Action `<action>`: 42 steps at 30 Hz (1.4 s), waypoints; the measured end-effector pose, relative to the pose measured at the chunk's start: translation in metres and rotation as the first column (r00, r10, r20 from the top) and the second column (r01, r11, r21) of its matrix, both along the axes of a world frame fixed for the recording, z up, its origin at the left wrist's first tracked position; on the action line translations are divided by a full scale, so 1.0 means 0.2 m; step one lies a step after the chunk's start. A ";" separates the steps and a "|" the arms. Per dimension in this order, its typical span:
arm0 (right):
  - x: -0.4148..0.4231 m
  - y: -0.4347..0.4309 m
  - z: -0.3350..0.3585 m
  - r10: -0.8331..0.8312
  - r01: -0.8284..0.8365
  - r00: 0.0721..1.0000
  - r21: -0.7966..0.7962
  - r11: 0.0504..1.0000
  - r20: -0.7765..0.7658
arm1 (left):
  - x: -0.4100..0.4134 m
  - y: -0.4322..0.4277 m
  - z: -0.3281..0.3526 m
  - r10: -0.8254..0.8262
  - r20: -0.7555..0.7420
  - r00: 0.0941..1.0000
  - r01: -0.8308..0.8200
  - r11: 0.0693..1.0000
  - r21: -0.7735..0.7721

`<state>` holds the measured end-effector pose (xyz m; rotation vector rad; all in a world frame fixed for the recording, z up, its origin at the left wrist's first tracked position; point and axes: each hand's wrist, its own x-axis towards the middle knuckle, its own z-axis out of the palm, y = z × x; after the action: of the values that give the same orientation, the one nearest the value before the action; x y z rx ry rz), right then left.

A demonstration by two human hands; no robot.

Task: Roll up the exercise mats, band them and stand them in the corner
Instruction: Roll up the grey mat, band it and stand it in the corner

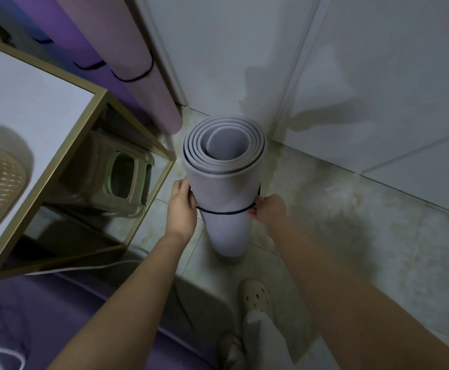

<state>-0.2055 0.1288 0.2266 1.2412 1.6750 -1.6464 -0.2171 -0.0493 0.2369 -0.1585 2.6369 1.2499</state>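
Both arms out, L hand (182, 206) curled, R hand (268, 209) prob. pinching

Rolled mat (224, 188) stands upright at the floor's (351, 236) far corner — banded mats (127, 49) behind-left, table (44, 102) left, stool (116, 180) beneath it.

Writing, labels, brands, numbers, signs: we can read none on anything in view.
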 end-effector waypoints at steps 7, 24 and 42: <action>-0.03 0.04 0.00 0.343 -0.332 0.939 0.252 0.909 -0.001 | -0.14 0.01 0.05 0.091 0.072 0.993 -0.101 0.984 0.150; -0.05 -0.01 0.09 -0.446 0.467 0.884 -0.242 0.851 0.138 | -0.18 0.19 -0.03 0.236 0.066 0.969 -0.243 0.961 0.134; -0.08 0.09 -0.07 -0.160 0.160 0.986 -0.007 0.987 0.054 | -0.22 0.12 -0.05 0.264 0.405 0.876 -0.402 0.862 0.309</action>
<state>-0.2213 0.1463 0.2124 1.4342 1.5677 -1.6963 -0.2619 -0.0247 0.2274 -0.7343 2.0660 1.6459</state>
